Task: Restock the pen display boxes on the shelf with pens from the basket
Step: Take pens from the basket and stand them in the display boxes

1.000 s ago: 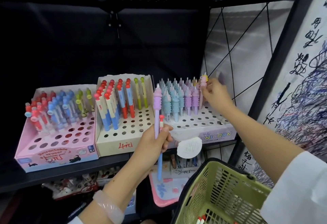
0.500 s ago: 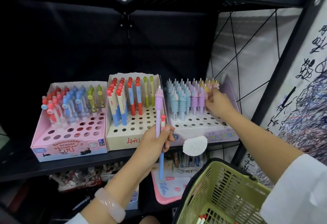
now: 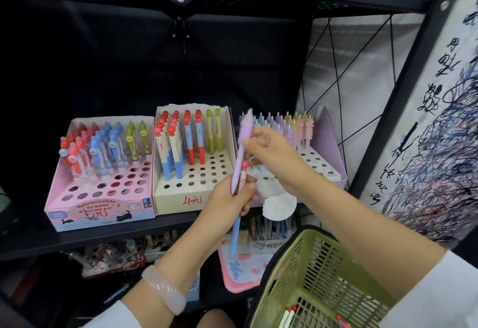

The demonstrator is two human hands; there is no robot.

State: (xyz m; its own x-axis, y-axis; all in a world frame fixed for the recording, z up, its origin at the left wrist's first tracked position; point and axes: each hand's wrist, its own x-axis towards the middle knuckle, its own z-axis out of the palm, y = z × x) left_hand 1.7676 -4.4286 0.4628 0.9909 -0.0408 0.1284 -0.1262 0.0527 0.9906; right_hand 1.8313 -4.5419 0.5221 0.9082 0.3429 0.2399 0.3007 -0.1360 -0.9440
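1. A long pen with a blue barrel and a ribbed lilac unicorn top is gripped at mid-barrel by the left hand, whose fingers are curled round it together with a shorter white pen with a red cap.
2. The long axis of the lilac-topped pen stands nearly upright, tilted slightly right at the top; its blue tip points down below the left hand.
3. The right hand is held just right of the pen's upper part, its fingertips closed on or against the lilac top; whether it is truly pinched cannot be told, the top being blurred.
4. The lilac cardboard unicorn display box lies beyond and to the right of both hands, on the black metal shelf; the right hand is judged the nearer to its free holes.
5. The green plastic mesh basket hangs under the right forearm, with a few pens visible at its bottom.
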